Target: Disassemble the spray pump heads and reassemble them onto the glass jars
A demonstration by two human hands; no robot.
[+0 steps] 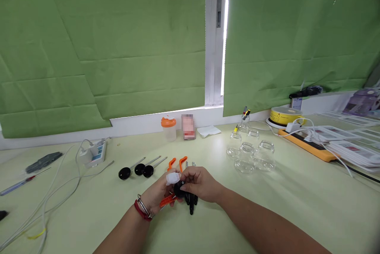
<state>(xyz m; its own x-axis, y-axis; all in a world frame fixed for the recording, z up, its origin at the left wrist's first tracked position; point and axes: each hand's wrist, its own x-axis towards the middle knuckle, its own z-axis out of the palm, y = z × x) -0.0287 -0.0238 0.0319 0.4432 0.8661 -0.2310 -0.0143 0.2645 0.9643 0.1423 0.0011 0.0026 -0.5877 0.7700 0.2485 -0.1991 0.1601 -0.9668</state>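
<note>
My left hand [158, 192], with a white wrap [173, 178] round a finger or thumb, is closed around a black round lid-like piece [179, 189]. An orange toothed-looking part [168, 200] sticks out below the same hand. From the right, my right hand [200, 184] pinches the black piece between thumb and fingers. Beneath both hands lie several black-handled tools [191, 206], partly hidden. Just beyond are two orange angled parts, a left one [171, 163] and a right one [183, 162]. Left of my hands rest three black discs [124, 173] with metal rods.
Several clear glass jars [246, 159] stand to the right. An orange-lidded cup [169, 128] and a folded white paper [209, 131] sit by the wall. An orange power strip [308, 145] lies at right; a white one [96, 154] and loose cables are at left.
</note>
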